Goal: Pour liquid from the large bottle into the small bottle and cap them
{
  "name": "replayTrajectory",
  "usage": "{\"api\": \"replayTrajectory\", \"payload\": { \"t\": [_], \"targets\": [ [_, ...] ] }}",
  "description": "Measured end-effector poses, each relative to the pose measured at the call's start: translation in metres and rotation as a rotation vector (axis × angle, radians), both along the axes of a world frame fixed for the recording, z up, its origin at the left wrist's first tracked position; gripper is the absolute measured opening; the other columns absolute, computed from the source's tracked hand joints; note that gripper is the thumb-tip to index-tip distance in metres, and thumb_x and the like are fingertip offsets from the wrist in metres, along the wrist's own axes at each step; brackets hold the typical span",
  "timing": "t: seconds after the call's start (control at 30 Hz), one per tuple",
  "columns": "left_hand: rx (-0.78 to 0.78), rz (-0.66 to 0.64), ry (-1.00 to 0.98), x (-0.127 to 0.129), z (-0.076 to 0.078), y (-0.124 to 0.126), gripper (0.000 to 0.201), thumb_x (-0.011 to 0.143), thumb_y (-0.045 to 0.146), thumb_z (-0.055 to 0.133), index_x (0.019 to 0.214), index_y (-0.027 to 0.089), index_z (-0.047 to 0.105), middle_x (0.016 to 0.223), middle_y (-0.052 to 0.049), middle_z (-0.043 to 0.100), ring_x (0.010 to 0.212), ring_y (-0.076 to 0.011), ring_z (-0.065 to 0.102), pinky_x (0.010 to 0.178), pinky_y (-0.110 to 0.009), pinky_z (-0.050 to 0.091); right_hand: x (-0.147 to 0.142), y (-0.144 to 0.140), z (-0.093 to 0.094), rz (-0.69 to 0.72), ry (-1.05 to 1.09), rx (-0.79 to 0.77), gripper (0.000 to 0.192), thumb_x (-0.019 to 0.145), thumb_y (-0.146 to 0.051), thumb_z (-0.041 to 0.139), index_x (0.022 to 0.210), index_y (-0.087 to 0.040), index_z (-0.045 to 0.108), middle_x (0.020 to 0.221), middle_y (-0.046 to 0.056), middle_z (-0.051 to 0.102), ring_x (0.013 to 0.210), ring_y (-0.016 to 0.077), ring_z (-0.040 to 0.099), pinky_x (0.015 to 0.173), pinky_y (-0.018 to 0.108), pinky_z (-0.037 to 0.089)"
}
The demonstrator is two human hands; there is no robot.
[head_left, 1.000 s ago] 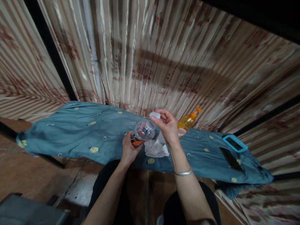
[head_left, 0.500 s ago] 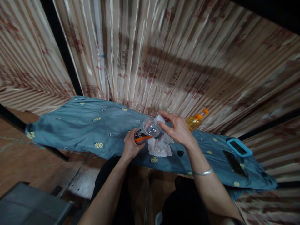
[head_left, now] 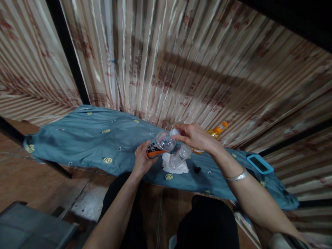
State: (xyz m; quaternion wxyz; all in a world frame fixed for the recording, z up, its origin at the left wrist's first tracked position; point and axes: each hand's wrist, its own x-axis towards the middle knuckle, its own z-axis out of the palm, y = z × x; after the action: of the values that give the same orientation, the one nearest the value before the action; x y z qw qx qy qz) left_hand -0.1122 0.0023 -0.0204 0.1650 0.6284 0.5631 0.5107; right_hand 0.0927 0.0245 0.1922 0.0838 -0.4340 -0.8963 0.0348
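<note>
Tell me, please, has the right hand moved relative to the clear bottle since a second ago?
Yes. The right hand has come down from above the clear bottle, and its fingers now press the white cap onto the bottle's mouth.

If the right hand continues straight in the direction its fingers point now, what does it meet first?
Probably the white cap of the clear plastic bottle, which the right hand's fingertips already seem to touch.

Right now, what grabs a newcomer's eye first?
The two hands at centre: the left hand grips a clear bottle, the right hand pinches its white cap. Under them a blue cloth covers the table, with striped curtains behind and an orange bottle at the back.
</note>
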Motion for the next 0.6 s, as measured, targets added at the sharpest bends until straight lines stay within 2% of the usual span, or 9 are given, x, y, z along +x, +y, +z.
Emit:
{"api": "replayTrajectory", "payload": {
  "t": [0.1, 0.17, 0.37, 0.47, 0.6],
  "targets": [
    [-0.015, 0.014, 0.015, 0.000, 0.001, -0.001, 0.076, 0.059, 0.017, 0.083, 0.130, 0.024, 0.058, 0.128, -0.010, 0.068, 0.121, -0.0359, 0.062, 0.108, -0.053, 0.048, -0.003, 0.007, -0.006, -0.062, -0.003, 0.024, 0.036, 0.105, -0.049, 0.063, 0.094, -0.014, 0.064, 0.084, 0.001, 0.060, 0.076, 0.0154, 0.062, 0.075, 0.031, 0.055],
    [-0.028, 0.024, 0.021, 0.000, 0.002, 0.000, 0.076, 0.059, 0.017, 0.083, 0.131, 0.024, 0.058, 0.127, -0.011, 0.068, 0.121, -0.0365, 0.062, 0.108, -0.054, 0.048, -0.004, 0.010, -0.005, -0.077, 0.004, 0.018, 0.037, 0.105, -0.049, 0.063, 0.094, -0.014, 0.064, 0.083, 0.001, 0.060, 0.075, 0.0154, 0.062, 0.074, 0.031, 0.055],
    [-0.029, 0.030, 0.006, 0.002, 0.001, 0.003, 0.076, 0.061, 0.017, 0.082, 0.132, 0.022, 0.057, 0.129, -0.013, 0.067, 0.123, -0.0377, 0.061, 0.109, -0.056, 0.047, 0.001, 0.011, 0.014, 0.033, -0.015, -0.118, 0.036, 0.103, -0.045, 0.067, 0.123, -0.014, 0.063, 0.104, 0.006, 0.065, 0.085, 0.0172, 0.065, 0.078, 0.034, 0.058],
    [-0.007, 0.037, 0.008, 0.002, 0.002, 0.004, 0.075, 0.061, 0.017, 0.083, 0.132, 0.022, 0.057, 0.129, -0.012, 0.068, 0.122, -0.0368, 0.062, 0.109, -0.055, 0.048, -0.004, 0.013, 0.016, 0.026, -0.067, -0.155, 0.029, 0.105, -0.041, 0.065, 0.109, -0.013, 0.066, 0.093, 0.003, 0.064, 0.078, 0.0154, 0.064, 0.075, 0.031, 0.058],
    [0.001, 0.043, 0.029, 0.001, 0.002, 0.004, 0.074, 0.063, 0.017, 0.082, 0.132, 0.022, 0.057, 0.127, -0.010, 0.068, 0.122, -0.0341, 0.064, 0.108, -0.052, 0.050, -0.013, 0.015, 0.017, -0.060, -0.108, -0.123, 0.036, 0.107, -0.047, 0.061, 0.098, -0.013, 0.066, 0.088, 0.003, 0.063, 0.079, 0.0159, 0.064, 0.078, 0.033, 0.057]
  ]
}}
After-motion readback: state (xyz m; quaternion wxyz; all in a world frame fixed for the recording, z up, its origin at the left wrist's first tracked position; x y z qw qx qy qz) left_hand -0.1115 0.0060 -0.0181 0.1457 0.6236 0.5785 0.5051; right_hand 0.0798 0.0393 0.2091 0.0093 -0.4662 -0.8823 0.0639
